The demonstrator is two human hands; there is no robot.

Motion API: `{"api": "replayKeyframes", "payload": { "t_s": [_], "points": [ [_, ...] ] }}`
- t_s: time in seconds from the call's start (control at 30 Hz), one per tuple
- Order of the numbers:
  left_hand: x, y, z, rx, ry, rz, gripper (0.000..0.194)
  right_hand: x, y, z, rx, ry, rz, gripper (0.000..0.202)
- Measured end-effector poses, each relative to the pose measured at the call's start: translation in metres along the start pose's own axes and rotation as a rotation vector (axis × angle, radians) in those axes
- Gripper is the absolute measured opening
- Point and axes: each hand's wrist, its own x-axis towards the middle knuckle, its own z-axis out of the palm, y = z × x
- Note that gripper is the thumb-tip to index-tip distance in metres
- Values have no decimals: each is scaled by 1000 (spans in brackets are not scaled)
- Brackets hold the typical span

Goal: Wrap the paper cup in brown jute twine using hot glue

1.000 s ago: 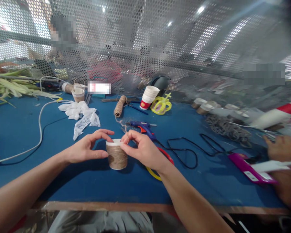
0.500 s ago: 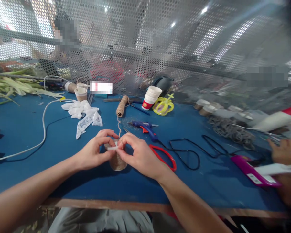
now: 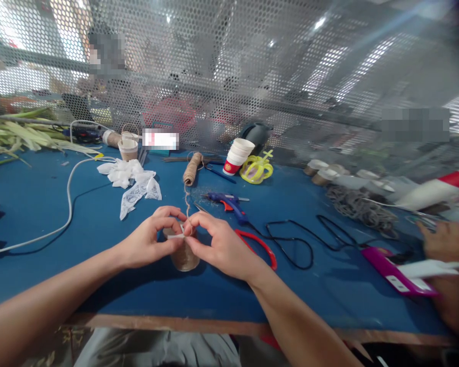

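A paper cup wrapped in brown twine (image 3: 185,258) stands on the blue table in front of me, its white rim partly hidden by my fingers. My left hand (image 3: 158,235) is closed on the cup's rim, fingers over the far side and thumb at the near side. At the rim's right, my right hand (image 3: 214,243) pinches the strand of jute twine (image 3: 187,201). That strand runs back to a twine roll (image 3: 192,169) lying behind the cup. Just beyond my right hand lie a blue glue gun (image 3: 229,201) and red-handled scissors (image 3: 258,245).
White lace cloth (image 3: 137,186) and a twine-wrapped cup (image 3: 128,149) are at back left. Stacked paper cups (image 3: 237,155) stand beside a yellow crown-shaped piece (image 3: 256,169). A black cord (image 3: 290,220) crosses the right side, near a purple box (image 3: 396,272) and another person's hand (image 3: 443,242).
Both hands stay at the cup's rim in nearly the same grip, with a slight shift of the right fingers and twine. The view has moved slightly.
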Motion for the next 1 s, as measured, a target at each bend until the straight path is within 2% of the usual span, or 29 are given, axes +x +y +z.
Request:
{"api": "replayKeyframes", "payload": {
  "t_s": [0.27, 0.37, 0.47, 0.53, 0.57, 0.6, 0.7, 0.8, 0.9, 1.0],
  "points": [
    [1, -4, -4, -171, -67, -55, 13, 0, 0, 2, -15, 2, -47, 8],
    [2, -9, -4, -313, -47, -106, 16, 2, 4, -4, 1, 89, -31, 9],
    [3, -14, -5, -468, 16, -163, 17, 8, 16, -21, -100, 237, 154, 15],
    [3, -17, -5, -530, 42, -166, 18, 14, 31, -36, -337, 292, 404, 17],
    [3, -17, -5, -544, 48, -164, 18, 17, 40, -43, -507, 273, 557, 18],
    [3, -17, -5, -549, 49, -163, 18, 19, 50, -49, -564, 263, 625, 18],
    [3, -17, -4, -520, 64, -154, 22, 23, 78, -60, -605, 172, 731, 11],
    [4, -19, -2, -442, 125, -101, 25, 24, 97, -61, -593, 131, 778, 12],
    [5, -23, -2, -353, 141, -97, 23, 22, 100, -61, -528, 154, 793, 8],
    [6, -25, -3, -289, 140, -132, 23, 19, 88, -65, -400, 197, 777, 22]
  ]
}}
